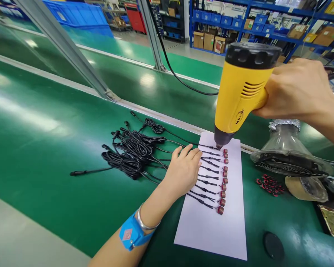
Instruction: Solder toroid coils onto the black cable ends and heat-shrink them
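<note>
My right hand (297, 89) grips the handle of a yellow and black heat gun (236, 92). Its dark nozzle points down at the upper end of a row of black cable ends (210, 170) on a white sheet (211, 237). Each cable end leads to a small reddish-brown cylindrical part (223, 187) with short leads. Palm down, my left hand (185, 168) lies across the cables at the sheet's left edge, fingers stretched out. A blue wrist strap (135, 231) and a metal bangle circle that wrist. Left of the hand, the coiled black cables (133, 148) are heaped on the green table.
On the right stand a clear fume hood (286, 144) with a dark grille, a roll of tape (306, 187) and a pile of small red and black pieces (270, 184). A black disc (273, 245) lies nearer. A metal post (64, 48) rises behind the cables.
</note>
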